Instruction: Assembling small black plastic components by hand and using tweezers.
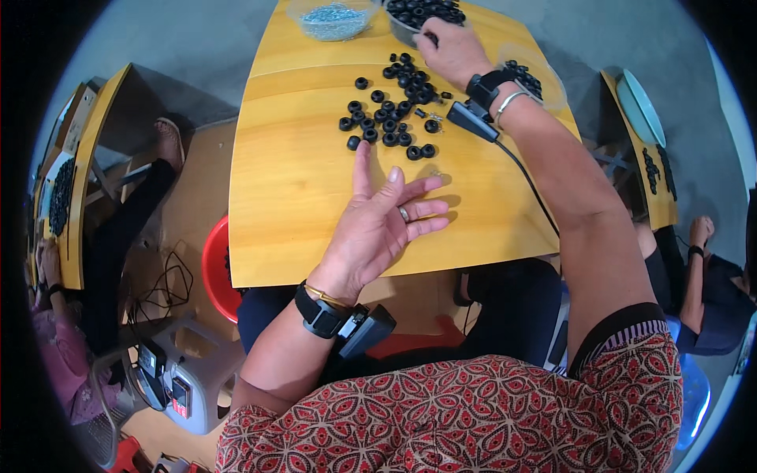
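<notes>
My left hand (377,225) is turned palm up over the near part of the yellow table (292,189), fingers spread and nothing in them. Its index fingertip comes up to the near edge of a loose group of round black beads (389,139). At the far side, my right hand (459,55) is at a bowl (403,33) heaped with black pieces. The fingers of that hand are curled together at the bowl's near side. What they pinch, if anything, is hidden. Small metallic bits (432,116) lie among the beads.
A clear tub (293,13) of thin bluish-silver pieces stands at the far left. Right of my right wrist lies a clear tray (557,88) with small black parts. A black cable (527,169) hangs along my right forearm. A red basin (214,272) sits below the table's left edge. Other people sit at both sides.
</notes>
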The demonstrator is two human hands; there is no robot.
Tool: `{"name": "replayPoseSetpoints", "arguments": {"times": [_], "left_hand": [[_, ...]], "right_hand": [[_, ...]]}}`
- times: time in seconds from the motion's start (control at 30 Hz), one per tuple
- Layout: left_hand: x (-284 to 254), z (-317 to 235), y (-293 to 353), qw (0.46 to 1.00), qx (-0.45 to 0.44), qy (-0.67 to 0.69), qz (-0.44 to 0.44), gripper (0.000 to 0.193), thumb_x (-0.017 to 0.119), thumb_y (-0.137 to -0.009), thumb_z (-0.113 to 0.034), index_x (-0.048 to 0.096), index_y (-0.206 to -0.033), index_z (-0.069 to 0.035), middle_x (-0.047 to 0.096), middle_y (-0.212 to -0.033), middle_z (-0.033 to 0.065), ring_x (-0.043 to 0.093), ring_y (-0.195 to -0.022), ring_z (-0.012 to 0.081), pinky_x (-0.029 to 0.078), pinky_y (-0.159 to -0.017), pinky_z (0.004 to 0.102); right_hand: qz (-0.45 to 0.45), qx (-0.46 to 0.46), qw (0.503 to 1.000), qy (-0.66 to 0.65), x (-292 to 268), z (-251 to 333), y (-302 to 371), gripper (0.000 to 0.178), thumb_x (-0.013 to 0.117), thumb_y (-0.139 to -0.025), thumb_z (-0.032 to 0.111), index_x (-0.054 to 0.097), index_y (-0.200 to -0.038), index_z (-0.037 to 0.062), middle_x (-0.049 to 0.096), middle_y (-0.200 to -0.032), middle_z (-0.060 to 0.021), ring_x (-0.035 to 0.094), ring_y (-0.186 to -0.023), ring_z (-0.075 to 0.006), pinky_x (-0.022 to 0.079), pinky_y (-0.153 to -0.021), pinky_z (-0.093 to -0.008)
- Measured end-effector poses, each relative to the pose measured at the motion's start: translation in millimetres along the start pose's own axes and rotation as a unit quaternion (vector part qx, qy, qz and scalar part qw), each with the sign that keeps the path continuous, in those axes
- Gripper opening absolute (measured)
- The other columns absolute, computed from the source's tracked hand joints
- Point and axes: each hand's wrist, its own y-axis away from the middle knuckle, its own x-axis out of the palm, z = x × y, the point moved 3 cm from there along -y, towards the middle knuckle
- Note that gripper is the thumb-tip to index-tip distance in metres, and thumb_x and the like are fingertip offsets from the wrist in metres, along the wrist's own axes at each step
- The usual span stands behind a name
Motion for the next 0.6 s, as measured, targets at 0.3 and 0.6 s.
{"name": "replayPoseSetpoints", "arguments": {"times": [0.3,0.6], "left_hand": [[2.1,0.1,-3.5,1.0,-0.004,-0.002,0.0,0.069,0.043,-0.089,-0.028,-0.012,-0.131,-0.035,0.038,-0.12,0.026,0.052,-0.096,0.03,0.046,-0.081,0.0422],[1.5,1.5,-1.8,1.0,0.004,-0.019,-0.008,0.06,0.039,-0.089,-0.034,-0.002,-0.132,-0.032,0.033,-0.124,0.0262,0.047,-0.105,0.033,0.042,-0.086,0.0439]], "right_hand": [[0.088,0.03,0.995,-0.031,18.6,-3.8,21.4,0.029,0.053,-0.077,0.03,0.055,-0.092,0.0042,0.059,-0.085,-0.0164,0.056,-0.08,-0.0316,0.044,-0.072,-0.0375],[0.104,0.124,0.902,-0.401,-11.9,-15.9,38.3,0.035,0.041,-0.088,0.03,0.051,-0.112,0.0072,0.053,-0.106,-0.0086,0.047,-0.102,-0.0158,0.036,-0.088,-0.0264]]}}
